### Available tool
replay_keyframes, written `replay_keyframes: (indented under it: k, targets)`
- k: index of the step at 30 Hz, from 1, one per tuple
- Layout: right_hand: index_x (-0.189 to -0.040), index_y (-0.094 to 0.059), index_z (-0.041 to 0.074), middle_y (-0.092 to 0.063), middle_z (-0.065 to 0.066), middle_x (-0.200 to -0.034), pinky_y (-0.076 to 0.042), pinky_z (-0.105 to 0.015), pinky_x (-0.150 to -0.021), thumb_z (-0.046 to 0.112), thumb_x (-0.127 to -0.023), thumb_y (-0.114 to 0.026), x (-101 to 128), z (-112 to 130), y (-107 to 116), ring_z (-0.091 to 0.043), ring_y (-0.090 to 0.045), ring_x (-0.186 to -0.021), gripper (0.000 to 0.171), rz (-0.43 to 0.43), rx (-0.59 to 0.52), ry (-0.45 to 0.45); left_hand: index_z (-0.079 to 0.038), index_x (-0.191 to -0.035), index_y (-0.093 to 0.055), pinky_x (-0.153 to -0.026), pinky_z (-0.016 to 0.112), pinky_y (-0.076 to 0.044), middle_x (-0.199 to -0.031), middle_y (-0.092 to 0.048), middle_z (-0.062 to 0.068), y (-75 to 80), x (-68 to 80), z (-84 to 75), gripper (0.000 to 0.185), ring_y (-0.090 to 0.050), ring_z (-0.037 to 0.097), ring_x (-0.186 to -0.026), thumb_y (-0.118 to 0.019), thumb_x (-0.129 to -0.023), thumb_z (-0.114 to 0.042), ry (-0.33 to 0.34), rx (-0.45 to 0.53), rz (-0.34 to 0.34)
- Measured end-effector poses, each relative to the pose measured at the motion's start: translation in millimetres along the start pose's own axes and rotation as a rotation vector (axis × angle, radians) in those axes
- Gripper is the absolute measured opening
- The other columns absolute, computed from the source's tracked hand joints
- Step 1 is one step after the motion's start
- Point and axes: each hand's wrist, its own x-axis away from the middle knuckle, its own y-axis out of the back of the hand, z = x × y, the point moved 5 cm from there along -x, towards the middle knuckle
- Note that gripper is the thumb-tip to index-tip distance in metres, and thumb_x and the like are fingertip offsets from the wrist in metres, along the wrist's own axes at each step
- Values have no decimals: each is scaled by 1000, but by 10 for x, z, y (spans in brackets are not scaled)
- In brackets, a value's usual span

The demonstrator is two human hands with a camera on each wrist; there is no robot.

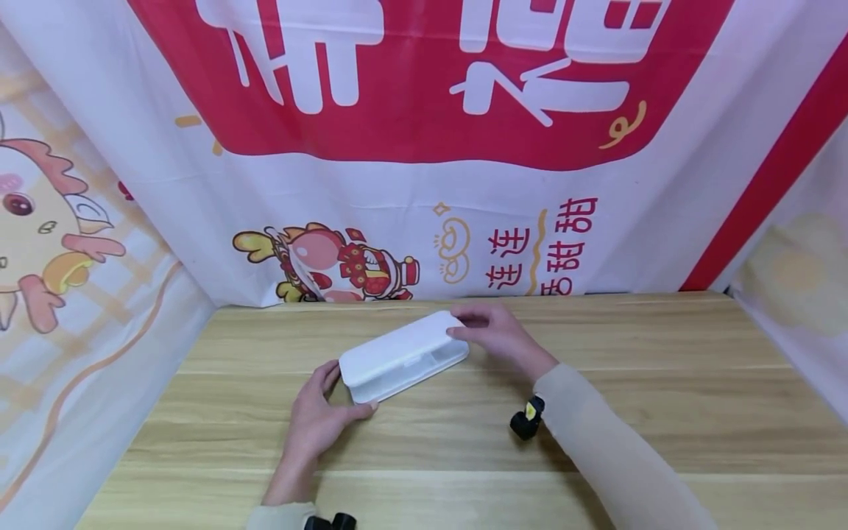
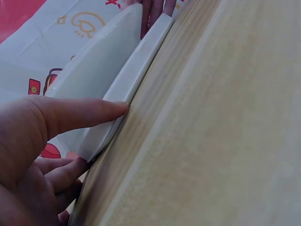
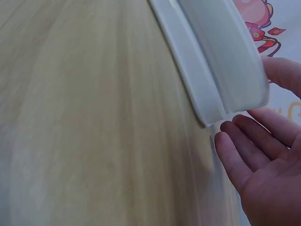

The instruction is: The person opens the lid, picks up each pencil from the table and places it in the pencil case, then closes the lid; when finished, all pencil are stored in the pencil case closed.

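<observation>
Nearest the camera, the left hand point(image 1: 318, 419) cups the near-left end of a white plastic box point(image 1: 403, 356), thumb laid along its front edge and fingers curled round the back corner. At the box's far-right end the right hand point(image 1: 493, 333) touches the lid with relaxed fingers; from the wrist view they look loose rather than clamped. Both hands sit at opposite ends of the box, well apart. It lies flat on the wooden table point(image 1: 662, 383), near its middle and toward the banner point(image 1: 424, 147) behind, its long axis slanting from near-left to far-right. Its lid stands slightly ajar, so lid handling seems underway; next calls for holding the base steady.
</observation>
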Motion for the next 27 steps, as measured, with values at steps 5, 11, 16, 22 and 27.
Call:
replay_keyframes:
  k: [5, 11, 16, 22, 27]
  targets:
    - [-148, -65, 16, -65, -8, -154, -48, -48, -124, 26, -94, -84, 45, -44, -49, -30, -62, -141, 59, 35, 89, 51, -17, -169, -34, -133, 68, -16, -171, -43, 14, -3, -18, 0, 118, -29, 41, -164, -100, -72, -25, -7, 14, 16]
    - [-152, -62, 18, -63, -6, -157, -47, -49, -124, 23, -95, -83, 96, -34, -97, -29, -61, -143, 61, 25, 188, 43, -23, -169, -34, -131, 74, -17, -174, -39, 12, 0, 19, -8, 111, -23, 48, -163, -93, -79, -51, -5, -69, 51]
    - [-152, -62, 19, -63, -5, -157, -47, -49, -124, 24, -97, -81, 111, -47, -104, -28, -60, -144, 58, 21, 201, 34, -24, -171, -31, -132, 73, -15, -176, -35, 12, 6, 30, -38, 102, -19, 51, -163, -78, -90, -66, 7, -118, 59]
    - [-152, -62, 19, -61, -6, -158, -47, -50, -125, 24, -98, -81, 129, -39, -107, -29, -58, -146, 58, 22, 192, 38, -23, -171, -31, -135, 70, -7, -177, -33, 13, 10, 24, -44, 93, -16, 50, -165, -74, -97, -59, 12, -109, 60]
    - [-152, -61, 17, -60, -8, -159, -47, -50, -125, 23, -97, -81, 154, -18, -112, -31, -57, -148, 58, 16, 211, 50, -21, -171, -32, -135, 70, -7, -176, -34, 14, 4, 19, -48, 93, -17, 50, -165, -75, -96, -56, 6, -112, 58]
